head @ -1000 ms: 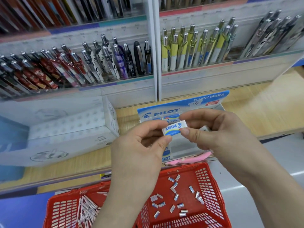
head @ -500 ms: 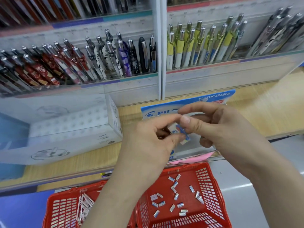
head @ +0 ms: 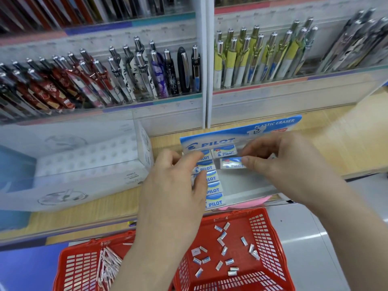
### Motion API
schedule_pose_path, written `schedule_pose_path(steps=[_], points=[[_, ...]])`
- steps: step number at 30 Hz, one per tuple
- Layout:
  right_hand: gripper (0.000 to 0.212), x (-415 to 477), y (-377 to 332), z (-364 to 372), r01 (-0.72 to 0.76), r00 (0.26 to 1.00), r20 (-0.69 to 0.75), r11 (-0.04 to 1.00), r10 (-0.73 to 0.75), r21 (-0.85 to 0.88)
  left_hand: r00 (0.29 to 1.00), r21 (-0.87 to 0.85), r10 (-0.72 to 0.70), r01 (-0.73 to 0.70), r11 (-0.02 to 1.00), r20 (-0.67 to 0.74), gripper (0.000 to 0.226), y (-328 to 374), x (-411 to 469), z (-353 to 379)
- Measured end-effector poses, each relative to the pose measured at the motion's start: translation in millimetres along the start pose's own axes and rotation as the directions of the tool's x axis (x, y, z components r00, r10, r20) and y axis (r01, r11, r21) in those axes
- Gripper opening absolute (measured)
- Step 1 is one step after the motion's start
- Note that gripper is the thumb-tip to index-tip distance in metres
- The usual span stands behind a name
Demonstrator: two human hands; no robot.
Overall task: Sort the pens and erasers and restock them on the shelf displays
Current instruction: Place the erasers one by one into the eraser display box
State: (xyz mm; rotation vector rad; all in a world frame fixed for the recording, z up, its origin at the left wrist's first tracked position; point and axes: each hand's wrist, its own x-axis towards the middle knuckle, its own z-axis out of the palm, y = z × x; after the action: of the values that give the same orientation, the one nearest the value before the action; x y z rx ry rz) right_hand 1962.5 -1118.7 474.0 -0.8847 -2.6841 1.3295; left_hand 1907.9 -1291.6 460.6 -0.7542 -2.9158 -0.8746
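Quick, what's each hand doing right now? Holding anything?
Left hand: open, fingers resting on the boxed erasers.
Right hand: closed, pinching one eraser.

Red baskets [head: 270,244] low in view — grey floor [head: 336,227] beside

Item: your left hand [head: 174,185], bare, back of the hand to the camera, knuckle creases showing. Item: your right hand [head: 283,164], bare, thumbnail [head: 246,160] cut short, fingertips blurred. Item: your left forearm [head: 155,259] and right forearm [head: 346,227], both bare to the frame's edge.
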Motion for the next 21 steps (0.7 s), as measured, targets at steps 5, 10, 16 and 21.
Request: schedule_pose_path(steps=[5,10,16,21], points=[[0.019,2.9,-0.7,17.3,-0.034,0.987,-0.157,0.992,0.015,-0.123,0.993,-0.097,-0.109,0.114,0.989,0.049,0.041,-4.1,-4.2,3.9],[0.025,1.3,-3.7,26.4,-0.024,0.971,-0.237,0.986,-0.016,-0.165,0.991,-0.142,-0.129,0.131,0.981,0.023,0.041,-7.1,-2.8,5.3],[0.021,-11.4,-13.4,11.6,-0.083,0.96,-0.212,0.909,0.182,0.408,0.996,-0.159,-0.056,0.045,0.986,-0.068,0.031,-5.1,-10.0,4.1],[0.039,-29.7,-25.4,7.6,-0.209,0.972,0.19,0.142,0.137,0.968,1.0,-0.501,-0.002,0.008,0.865,0.013,0.032,29.7,-23.1,-0.2]])
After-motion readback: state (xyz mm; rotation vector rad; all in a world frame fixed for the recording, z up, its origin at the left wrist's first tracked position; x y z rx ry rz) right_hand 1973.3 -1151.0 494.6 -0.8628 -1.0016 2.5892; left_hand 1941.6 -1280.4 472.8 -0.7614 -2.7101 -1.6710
